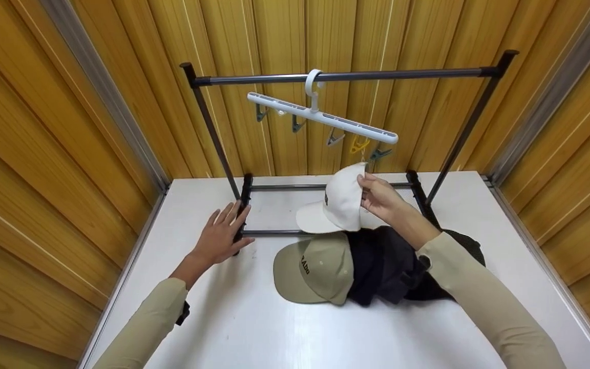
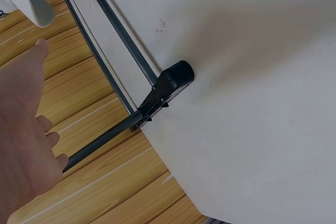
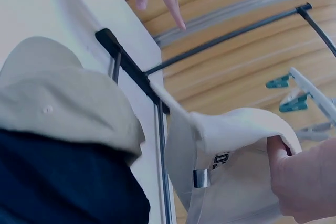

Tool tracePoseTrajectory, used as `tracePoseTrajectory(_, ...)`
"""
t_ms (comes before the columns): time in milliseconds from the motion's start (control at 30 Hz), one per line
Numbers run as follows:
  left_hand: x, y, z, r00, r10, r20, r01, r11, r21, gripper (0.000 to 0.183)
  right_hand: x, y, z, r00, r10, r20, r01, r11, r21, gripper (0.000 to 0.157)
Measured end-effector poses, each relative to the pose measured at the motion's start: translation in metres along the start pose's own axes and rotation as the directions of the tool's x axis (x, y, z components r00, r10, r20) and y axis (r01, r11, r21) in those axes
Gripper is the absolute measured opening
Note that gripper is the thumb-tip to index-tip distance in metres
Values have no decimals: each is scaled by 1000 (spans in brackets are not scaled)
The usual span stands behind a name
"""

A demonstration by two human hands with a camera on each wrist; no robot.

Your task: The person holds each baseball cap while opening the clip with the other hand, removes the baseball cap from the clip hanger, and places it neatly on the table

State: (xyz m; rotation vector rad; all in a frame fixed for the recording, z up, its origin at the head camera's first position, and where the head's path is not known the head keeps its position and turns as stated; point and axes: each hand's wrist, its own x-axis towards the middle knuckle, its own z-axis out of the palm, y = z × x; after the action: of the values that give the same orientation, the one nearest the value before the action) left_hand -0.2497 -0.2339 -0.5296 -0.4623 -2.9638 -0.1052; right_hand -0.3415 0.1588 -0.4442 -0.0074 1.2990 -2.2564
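My right hand pinches the back edge of a white cap, its brim pointing left. In the right wrist view, the thumb lies inside the cap's opening, near a metal strap buckle. The cap's top is just below a yellow clip and a green clip on a white clip hanger. My left hand has its fingers spread and holds nothing, beside the left foot of the black rack. Below the white cap lies a khaki cap with dark lettering.
Dark navy caps are nested behind the khaki one, and a black cap lies to the right. The hanger hooks over the rack's top bar. A white tabletop meets wood-patterned walls on three sides.
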Motion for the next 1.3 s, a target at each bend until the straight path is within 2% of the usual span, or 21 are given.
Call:
tracePoseTrajectory(67, -1, 0, 0, 1000, -1, -8, 1, 1000, -10, 81, 1, 5, 6, 1000, 8, 14, -7, 1000, -25, 45)
tracePoseTrajectory(200, -5, -1, 1, 1000, -18, -4, 18, 999, -29, 80, 1, 19, 19, 999, 22, 43, -21, 999, -27, 37)
tracePoseTrajectory(400, -12, -3, 3, 999, -38, 2, 38, 998, -44, 79, -2, 51, 36, 996, 47, 80, -41, 996, -77, 36)
tracePoseTrajectory(667, -11, -3, 7, 999, -46, -10, 46, 998, -45, 75, 0, 100, 50, 987, 116, 112, -106, 990, -90, 37)
tracePoseTrajectory(833, -14, -3, 8, 999, -42, -17, 41, 998, -51, 72, -1, 124, 51, 980, 165, 109, -158, 985, -67, 37)
tracePoseTrajectory(967, -16, -5, 10, 999, -37, -30, 36, 999, -34, 71, -6, 132, 49, 977, 187, 106, -179, 981, -81, 37)
tracePoseTrajectory(1100, -18, -6, 11, 999, -33, -41, 32, 999, -31, 71, -11, 133, 43, 975, 197, 102, -182, 973, -140, 37)
tracePoseTrajectory(1300, -20, -5, 11, 999, -40, -35, 38, 998, -54, 71, -17, 131, 29, 961, 262, 92, -234, 943, -238, 33)
